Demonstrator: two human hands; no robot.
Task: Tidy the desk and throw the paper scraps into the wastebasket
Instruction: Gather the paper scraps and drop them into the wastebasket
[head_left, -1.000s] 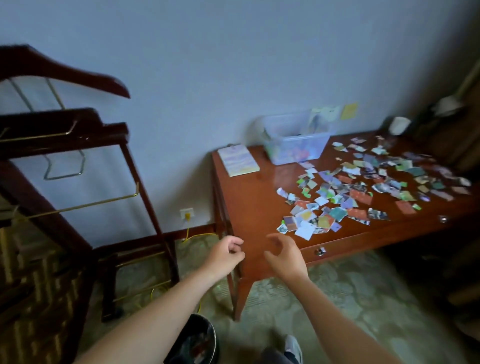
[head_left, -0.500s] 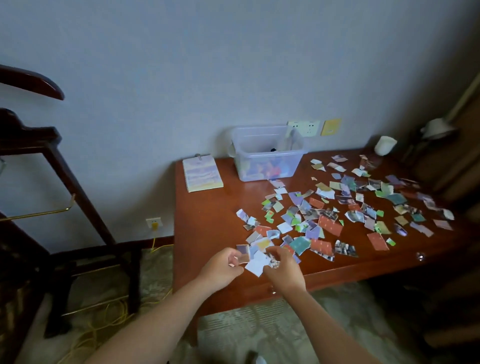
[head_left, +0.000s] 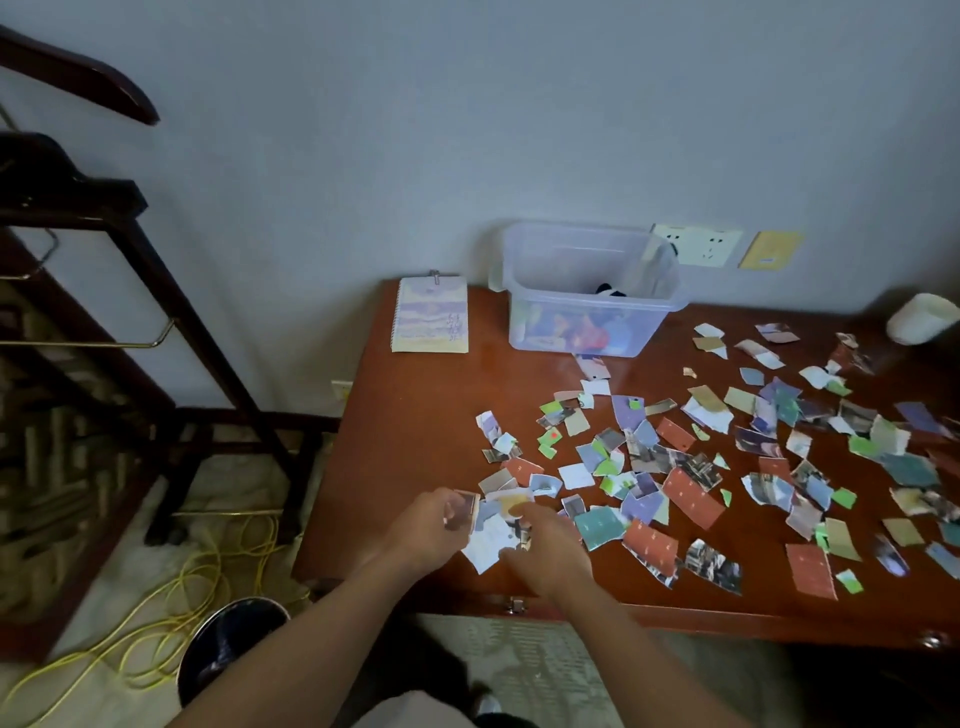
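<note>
Several colourful paper scraps (head_left: 675, 467) lie spread over the brown wooden desk (head_left: 415, 415), from its middle to the right edge. At the near left end of the spread, my left hand (head_left: 428, 530) pinches a small brownish scrap at the edge of the pile. My right hand (head_left: 545, 551) lies curled over white and grey scraps beside it, fingers gathering them. A dark round wastebasket (head_left: 228, 644) stands on the floor below the desk's left front corner, partly hidden by my left forearm.
A clear plastic box (head_left: 587, 291) with things inside stands at the back of the desk, a spiral notepad (head_left: 431, 317) to its left and a white cup (head_left: 919, 319) at far right. A dark wooden rack (head_left: 104, 312) and yellow cable (head_left: 182, 597) occupy the floor at left.
Both hands have come from in front of the desk onto the near left scraps and closed on them. The view has tilted down, bringing the wastebasket into sight.
</note>
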